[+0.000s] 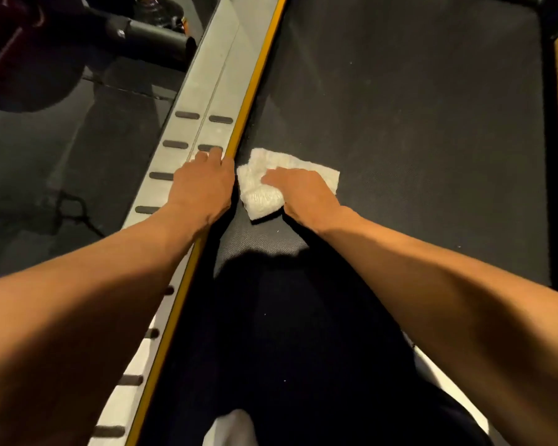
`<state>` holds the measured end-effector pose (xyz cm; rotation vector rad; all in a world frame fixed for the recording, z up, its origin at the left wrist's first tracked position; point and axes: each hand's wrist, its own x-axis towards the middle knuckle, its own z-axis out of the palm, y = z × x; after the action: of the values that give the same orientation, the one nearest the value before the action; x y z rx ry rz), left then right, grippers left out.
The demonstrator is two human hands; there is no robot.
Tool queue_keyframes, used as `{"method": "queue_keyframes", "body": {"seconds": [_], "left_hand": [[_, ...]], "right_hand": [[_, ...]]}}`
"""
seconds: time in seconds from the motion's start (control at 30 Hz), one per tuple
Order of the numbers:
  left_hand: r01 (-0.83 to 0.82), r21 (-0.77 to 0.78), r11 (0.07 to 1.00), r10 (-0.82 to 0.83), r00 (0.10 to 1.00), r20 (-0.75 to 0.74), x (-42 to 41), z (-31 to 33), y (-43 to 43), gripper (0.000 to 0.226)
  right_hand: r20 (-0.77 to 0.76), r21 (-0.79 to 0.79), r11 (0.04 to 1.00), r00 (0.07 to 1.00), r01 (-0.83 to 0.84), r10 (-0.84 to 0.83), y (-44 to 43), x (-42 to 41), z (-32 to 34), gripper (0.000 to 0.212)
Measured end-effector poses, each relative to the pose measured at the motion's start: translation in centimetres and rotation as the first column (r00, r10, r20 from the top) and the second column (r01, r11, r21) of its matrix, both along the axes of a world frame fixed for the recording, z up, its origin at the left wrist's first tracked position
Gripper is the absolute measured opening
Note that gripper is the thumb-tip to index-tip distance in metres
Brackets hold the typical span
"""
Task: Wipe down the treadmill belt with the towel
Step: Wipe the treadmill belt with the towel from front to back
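Right hand [298, 191] flat, fingers spread, pressing folded towel [271, 188] on belt [416, 123], left hand [200, 185] open, bracing on rail [187, 136] just beside: keep pressure even, overlap strokes outward

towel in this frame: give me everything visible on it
The towel is white, looks like terry cloth, folded into a rumpled pad. It lies flat on the dark treadmill belt, near the yellow edge strip. The right hand presses palm-down on it, covering its middle. The left hand rests on the side rail, apparently clear of it.
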<state>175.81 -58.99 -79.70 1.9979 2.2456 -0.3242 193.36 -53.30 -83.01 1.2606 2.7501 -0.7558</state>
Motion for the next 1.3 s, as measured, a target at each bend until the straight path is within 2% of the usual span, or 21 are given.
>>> {"method": "queue_keyframes", "body": {"seconds": [0.07,0.13,0.2,0.27,0.33,0.4,0.5,0.6,0.7,0.73,0.87,0.97,1.0,1.07,1.13,1.2,1.27,1.3], "left_hand": [[-0.038,-0.035,0.999,0.039,0.999,0.016,0.8,0.1,0.4,0.032],[-0.075,-0.019,0.997,0.076,0.996,0.048,1.1,-0.3,0.1,0.028],[-0.005,-0.01,1.0,0.004,0.999,-0.048,1.3,-1.2,-0.4,0.032],[0.045,0.041,0.998,-0.037,0.985,-0.167,1.4,-2.2,-0.9,0.045],[0.022,0.087,0.996,-0.009,0.988,-0.156,1.7,-2.8,-1.1,0.052],[0.017,0.097,0.995,-0.001,0.986,-0.166,1.6,-3.0,-0.9,0.048],[0.003,0.048,0.999,0.005,0.986,-0.165,1.4,-3.0,-1.2,0.046],[-0.045,-0.01,0.999,0.044,0.993,-0.114,2.2,-1.9,-1.6,0.049],[-0.053,-0.094,0.994,0.039,0.989,-0.142,3.4,-1.4,-1.8,0.057],[-0.077,-0.122,0.99,0.061,0.99,-0.129,3.9,-1.1,-1.8,0.057],[-0.023,-0.175,0.984,0.008,0.996,-0.086,5.2,-1.4,-1.5,0.054],[0.013,-0.24,0.971,-0.033,0.996,-0.081,5.2,-1.6,-1.6,0.062],[0.014,-0.266,0.964,-0.037,0.996,-0.084,5.1,-1.7,-1.7,0.066],[0.026,-0.297,0.954,-0.049,0.996,-0.071,4.8,-1.6,-1.8,0.072],[0.034,-0.311,0.95,-0.051,0.998,-0.048,4.7,-1.5,-1.8,0.074],[0.041,-0.313,0.949,-0.055,0.998,-0.036,4.5,-1.4,-1.7,0.07],[0.087,-0.289,0.953,-0.107,0.993,-0.054,4.4,-1.5,-1.5,0.061],[0.111,-0.271,0.956,-0.136,0.988,-0.072,4.2,-1.5,-1.4,0.058]], "right_hand": [[-0.001,-0.033,0.999,1.0,-0.019,0.019,-0.6,0.8,1.1,0.055],[-0.017,0.0,0.997,0.997,0.075,-0.075,1.0,1.7,1.8,0.056],[0.01,0.048,0.989,0.99,0.14,-0.141,3.2,2.3,2.4,0.053],[0.028,0.103,0.982,0.986,0.158,-0.162,4.7,2.7,2.1,0.047],[-0.027,0.1,0.973,0.978,0.208,-0.206,4.6,3.1,0.7,0.048],[-0.112,0.069,0.975,0.973,0.209,-0.201,2.0,4.0,-1.3,0.049],[-0.233,0.096,0.992,0.971,0.081,-0.057,-2.9,6.0,-3.5,0.066],[-0.3,0.05,0.995,0.952,0.082,-0.064,-3.1,6.7,-2.3,0.07],[-0.229,0.091,0.963,0.946,0.253,-0.227,-0.9,6.5,-0.7,0.065],[-0.204,0.109,0.958,0.949,0.264,-0.239,-0.4,6.6,-0.6,0.063],[-0.047,0.127,0.986,0.994,0.109,-0.104,-3.2,7.2,-0.8,0.046],[-0.083,0.04,0.999,0.996,0.021,-0.018,-6.4,7.2,-0.5,0.042],[-0.135,0.002,0.999,0.99,0.033,-0.032,-6.7,7.0,-0.3,0.042],[-0.25,-0.046,0.983,0.951,0.178,-0.184,-5.1,6.9,-0.3,0.046],[-0.204,0.074,0.954,0.94,0.292,-0.272,-2.5,7.2,-0.8,0.052],[-0.181,0.1,0.94,0.935,0.325,-0.304,-0.9,8.0,-1.5,0.045],[-0.172,0.052,0.957,0.947,0.285,-0.273,-2.1,8.5,-1.5,0.031],[-0.116,0.075,0.983,0.981,0.168,-0.159,-3.3,8.6,-1.5,0.032]]}}
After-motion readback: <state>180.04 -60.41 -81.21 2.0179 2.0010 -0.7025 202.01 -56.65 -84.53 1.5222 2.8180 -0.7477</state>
